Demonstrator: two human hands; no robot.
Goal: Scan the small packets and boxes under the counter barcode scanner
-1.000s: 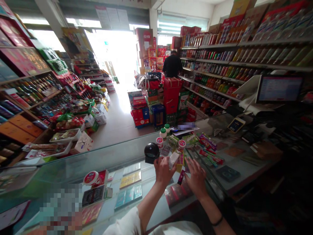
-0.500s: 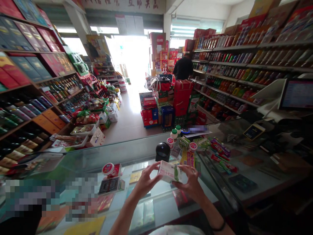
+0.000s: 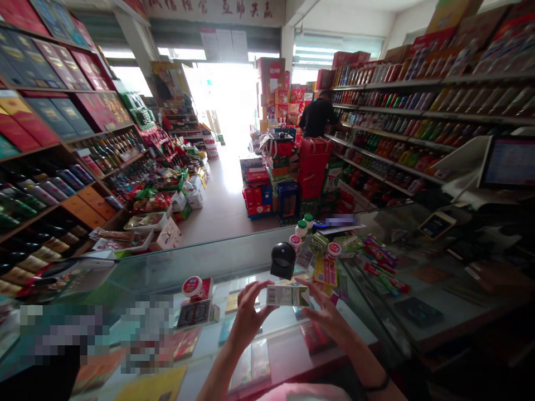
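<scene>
The left grip (image 3: 249, 314) is clamped on one end of a small white-and-green carton (image 3: 287, 296), fingers above and thumb below; the right grip (image 3: 330, 312) is closed on the carton's other end in the same way. The carton is held level over the glass-topped counter (image 3: 288, 353), on the person's side of the black desktop scanner (image 3: 282, 260), with a barcode visible near its left end. Fine print on it is too small to read.

Just right of the scanner lies a yellow packet (image 3: 325, 271). Right of the scanner and slightly beyond it are a white tub with a red-and-white lid (image 3: 295, 241), two green-capped white bottles (image 3: 301, 228), a green box (image 3: 319, 243) and a second lidded tub (image 3: 333, 249). Farther right of the scanner lie a purple candy packet (image 3: 378, 250) and, at the far right, a monitor (image 3: 510, 163).

Well left of the scanner, a third lidded tub (image 3: 192, 287) stands behind a dark flat box (image 3: 194, 313). Far beyond the scanner, past red cases (image 3: 313, 167), a person in a dark top (image 3: 316, 118) stands beside the drink shelves (image 3: 393, 111).
</scene>
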